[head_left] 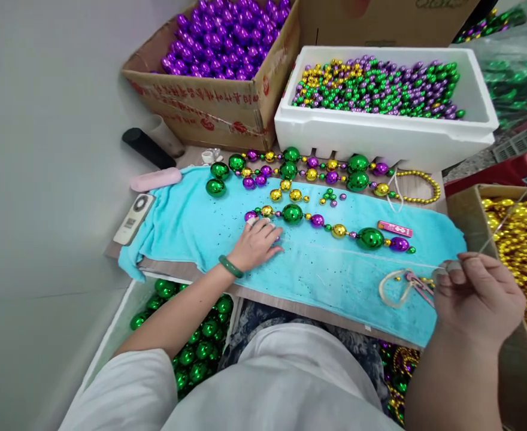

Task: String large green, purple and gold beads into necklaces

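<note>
The bead strand [338, 230] lies across the blue towel [191, 230], green, gold and purple beads in a row. The left hand [257, 242] rests palm down at its left end, fingers flat and close together on the last small beads. A thin thread [380, 254] runs from the strand to the right hand [476, 293], whose fingers [459, 272] are pinched tight on it.

The thread looks taut. A sharp pull, or a lifted left hand, could drag the row sideways or let beads slide off the free end. They would roll among the loose beads [330, 196] nearby. Other strands [311, 175] lie beyond, just before a white box [380, 137] of mixed beads.
</note>
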Demonstrator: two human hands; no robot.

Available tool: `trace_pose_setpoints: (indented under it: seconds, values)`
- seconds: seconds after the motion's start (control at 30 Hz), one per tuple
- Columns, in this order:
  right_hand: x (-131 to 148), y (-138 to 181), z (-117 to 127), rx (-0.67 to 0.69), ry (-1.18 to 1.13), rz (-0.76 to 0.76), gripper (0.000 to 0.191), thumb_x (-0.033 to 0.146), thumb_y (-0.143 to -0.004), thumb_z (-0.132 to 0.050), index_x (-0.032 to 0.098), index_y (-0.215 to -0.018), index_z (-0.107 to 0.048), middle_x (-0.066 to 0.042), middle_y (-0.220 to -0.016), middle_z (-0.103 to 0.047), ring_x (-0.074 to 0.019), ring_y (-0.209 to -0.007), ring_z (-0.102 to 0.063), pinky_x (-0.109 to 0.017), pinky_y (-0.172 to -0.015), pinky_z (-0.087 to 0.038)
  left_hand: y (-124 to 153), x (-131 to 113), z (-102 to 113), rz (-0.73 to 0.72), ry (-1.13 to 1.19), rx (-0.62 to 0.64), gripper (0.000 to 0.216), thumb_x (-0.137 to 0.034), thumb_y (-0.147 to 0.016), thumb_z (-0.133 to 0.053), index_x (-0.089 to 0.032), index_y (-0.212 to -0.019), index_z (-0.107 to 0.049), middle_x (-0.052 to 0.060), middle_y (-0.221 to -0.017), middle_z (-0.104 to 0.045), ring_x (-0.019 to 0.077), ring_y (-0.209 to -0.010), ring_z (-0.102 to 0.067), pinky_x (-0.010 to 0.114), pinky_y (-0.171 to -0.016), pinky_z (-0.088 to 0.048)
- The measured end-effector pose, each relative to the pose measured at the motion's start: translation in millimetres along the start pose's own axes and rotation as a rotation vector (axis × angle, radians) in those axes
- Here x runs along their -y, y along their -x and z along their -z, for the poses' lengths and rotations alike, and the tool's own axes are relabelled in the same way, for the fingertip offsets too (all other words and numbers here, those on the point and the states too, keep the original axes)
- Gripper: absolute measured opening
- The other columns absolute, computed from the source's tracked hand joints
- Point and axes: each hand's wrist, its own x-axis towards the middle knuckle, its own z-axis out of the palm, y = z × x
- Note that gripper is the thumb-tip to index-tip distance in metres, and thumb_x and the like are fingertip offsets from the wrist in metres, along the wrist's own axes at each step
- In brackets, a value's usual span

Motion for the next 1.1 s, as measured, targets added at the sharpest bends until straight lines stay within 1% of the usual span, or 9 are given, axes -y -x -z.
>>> trace_pose_setpoints:
  seconds: [0.07, 0.2, 0.3, 0.43, 0.5, 0.67, 0.9, 0.97, 1.1]
  values:
    - [-1, -4, 3, -0.009, 0.01, 0.04, 0.006, 0.013, -0.059, -0.073, 0.014, -0.064, -0.069, 0.001, -0.043, -0.044, -0.0092, -0.039, -0.039, -0.025, -0.037, -0.019, -1, 0, -1, 0.02, 0.02, 0.001, 0.04, -0.043, -0.09, -0.054, -0.02, -0.122, -0.061, 0.015, -0.121, -0.064, 0.033, -0.123, -0.049, 0.051, -0.106, -0.031]
    - [3, -14, 13, -0.058, 0.009, 0.088, 0.006, 0.009, -0.062, -0.069, 0.014, -0.064, -0.067, 0.002, -0.044, -0.046, -0.0089, -0.039, -0.04, -0.023, -0.035, -0.02, -2, -2, -7, 0.062, 0.058, -0.011, 0.028, -0.033, -0.094, -0.048, -0.021, -0.108, -0.069, 0.015, -0.123, -0.064, 0.0334, -0.123, -0.049, 0.053, -0.104, -0.032]
    - [4, -17, 18, -0.075, 0.019, 0.096, 0.007, 0.008, -0.061, -0.068, 0.013, -0.066, -0.065, 0.002, -0.046, -0.048, -0.0078, -0.04, -0.041, -0.02, -0.033, -0.022, -2, -2, -12, 0.07, 0.053, -0.038, 0.033, -0.034, -0.094, -0.049, -0.02, -0.118, -0.065, 0.015, -0.123, -0.064, 0.0333, -0.121, -0.05, 0.052, -0.102, -0.034]
    - [1, -15, 18, -0.043, 0.056, 0.073, 0.008, 0.011, -0.062, -0.069, 0.012, -0.068, -0.066, 0.004, -0.045, -0.047, -0.0068, -0.04, -0.04, -0.018, -0.033, -0.025, 3, 1, -15, 0.074, 0.037, -0.089, 0.057, -0.046, -0.089, -0.056, -0.015, -0.136, -0.052, 0.019, -0.124, -0.062, 0.0343, -0.12, -0.05, 0.051, -0.103, -0.034]
    - [-1, -13, 17, -0.033, 0.06, 0.064, 0.008, 0.012, -0.061, -0.069, 0.012, -0.068, -0.066, 0.004, -0.043, -0.046, -0.0074, -0.039, -0.04, -0.019, -0.033, -0.025, 6, 3, -15, 0.076, 0.034, -0.1, 0.062, -0.049, -0.086, -0.059, -0.014, -0.137, -0.051, 0.019, -0.125, -0.061, 0.0348, -0.12, -0.05, 0.051, -0.105, -0.033]
    - [-4, -13, 12, -0.026, 0.078, 0.065, 0.009, 0.01, -0.059, -0.071, 0.012, -0.067, -0.067, 0.002, -0.045, -0.049, -0.0089, -0.042, -0.041, -0.02, -0.035, -0.024, 8, 3, -13, 0.044, 0.031, -0.088, 0.058, -0.048, -0.086, -0.06, -0.015, -0.133, -0.054, 0.018, -0.127, -0.06, 0.0332, -0.12, -0.051, 0.049, -0.103, -0.035]
    - [-5, -14, -1, 0.007, 0.089, 0.068, 0.018, 0.01, -0.058, -0.074, 0.012, -0.075, -0.071, -0.001, -0.053, -0.051, -0.0095, -0.043, -0.042, -0.023, -0.037, -0.022, 2, 13, -4, -0.023, 0.102, -0.141, 0.066, -0.063, -0.083, -0.055, -0.015, -0.129, -0.057, 0.017, -0.124, -0.061, 0.0341, -0.118, -0.051, 0.05, -0.102, -0.036]
    - [-6, -12, -5, 0.031, 0.088, 0.05, 0.018, 0.01, -0.058, -0.075, 0.011, -0.076, -0.072, -0.002, -0.053, -0.051, -0.0095, -0.043, -0.042, -0.024, -0.037, -0.022, -5, 26, 1, 0.027, 0.109, -0.193, 0.055, -0.056, -0.089, -0.051, -0.015, -0.125, -0.059, 0.017, -0.119, -0.062, 0.0314, -0.114, -0.054, 0.047, -0.099, -0.04]
    - [-13, -4, -14, 0.096, 0.098, -0.066, 0.018, 0.018, -0.062, -0.079, 0.013, -0.077, -0.072, -0.001, -0.05, -0.049, -0.0099, -0.044, -0.042, -0.023, -0.038, -0.024, -31, 67, 7, 0.317, 0.126, -0.325, 0.034, -0.03, -0.094, -0.045, -0.012, -0.117, -0.062, 0.016, -0.109, -0.064, 0.0274, -0.106, -0.057, 0.042, -0.095, -0.044]
